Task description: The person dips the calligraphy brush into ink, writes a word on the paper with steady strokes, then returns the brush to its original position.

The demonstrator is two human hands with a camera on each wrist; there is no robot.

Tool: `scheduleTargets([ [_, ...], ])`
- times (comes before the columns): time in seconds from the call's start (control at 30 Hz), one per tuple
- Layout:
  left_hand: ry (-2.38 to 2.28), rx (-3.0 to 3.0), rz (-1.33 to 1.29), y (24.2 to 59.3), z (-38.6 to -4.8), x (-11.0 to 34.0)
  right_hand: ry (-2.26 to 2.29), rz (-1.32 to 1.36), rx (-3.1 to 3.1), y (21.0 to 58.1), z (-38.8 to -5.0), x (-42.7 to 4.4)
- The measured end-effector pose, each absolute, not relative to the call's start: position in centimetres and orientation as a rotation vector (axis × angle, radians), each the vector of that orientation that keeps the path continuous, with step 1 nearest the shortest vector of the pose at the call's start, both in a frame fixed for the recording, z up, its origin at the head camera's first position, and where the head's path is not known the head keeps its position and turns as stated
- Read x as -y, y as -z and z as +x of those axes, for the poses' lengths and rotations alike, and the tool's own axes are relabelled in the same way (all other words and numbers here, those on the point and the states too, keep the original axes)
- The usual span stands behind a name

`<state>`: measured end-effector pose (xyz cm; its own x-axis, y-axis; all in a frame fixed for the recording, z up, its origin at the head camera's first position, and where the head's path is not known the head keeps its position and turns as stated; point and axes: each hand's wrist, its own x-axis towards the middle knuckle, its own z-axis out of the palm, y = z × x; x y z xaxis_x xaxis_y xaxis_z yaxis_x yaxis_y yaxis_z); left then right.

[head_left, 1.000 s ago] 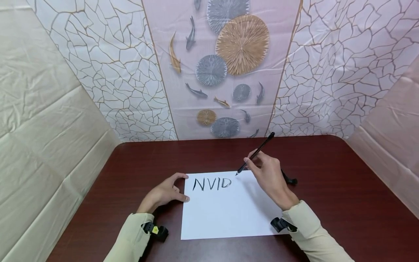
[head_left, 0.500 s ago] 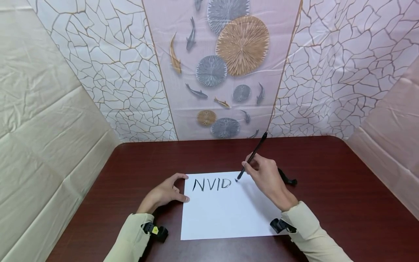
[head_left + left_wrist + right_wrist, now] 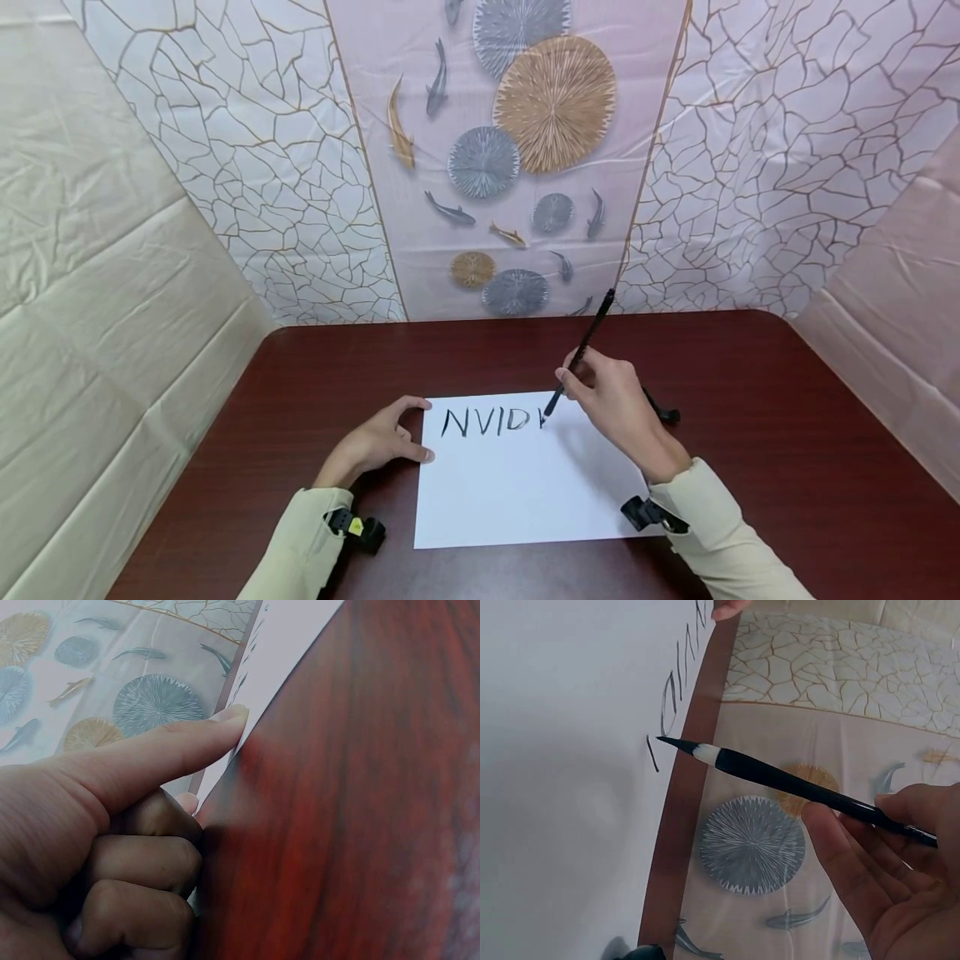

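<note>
A white sheet of paper (image 3: 510, 492) lies on the table with the dark letters NVID (image 3: 486, 422) and a short fifth stroke (image 3: 653, 754) along its upper part. My right hand (image 3: 617, 408) pinches a black calligraphy brush (image 3: 795, 782) between thumb and fingers, handle leaning up and away. The brush's white bristles end in a dark inked tip, close beside the fifth stroke; I cannot tell if it touches the paper. My left hand (image 3: 378, 435) rests at the sheet's left edge, thumb (image 3: 180, 746) and index finger extended onto it, the other fingers folded under.
A dark red-brown table (image 3: 300, 383) extends around the sheet. Partly hidden behind my right hand is a small black object (image 3: 666, 412). A patterned cloth (image 3: 517, 233) hangs at the table's far edge, with pale cloth on both sides.
The brush tip has come down onto or near the sheet right of the D and shifted slightly toward me, leaving a short new stroke. The left hand has stayed put.
</note>
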<state>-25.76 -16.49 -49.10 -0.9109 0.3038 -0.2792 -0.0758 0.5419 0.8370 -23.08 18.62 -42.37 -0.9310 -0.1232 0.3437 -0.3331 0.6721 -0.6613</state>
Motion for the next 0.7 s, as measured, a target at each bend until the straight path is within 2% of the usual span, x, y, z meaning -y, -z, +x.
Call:
scheduleTargets([
  [0.7,-1.331,-2.379,0.186,49.2,-25.8,16.5,-1.047,0.315,2.492,41.3,-23.3,-20.0],
])
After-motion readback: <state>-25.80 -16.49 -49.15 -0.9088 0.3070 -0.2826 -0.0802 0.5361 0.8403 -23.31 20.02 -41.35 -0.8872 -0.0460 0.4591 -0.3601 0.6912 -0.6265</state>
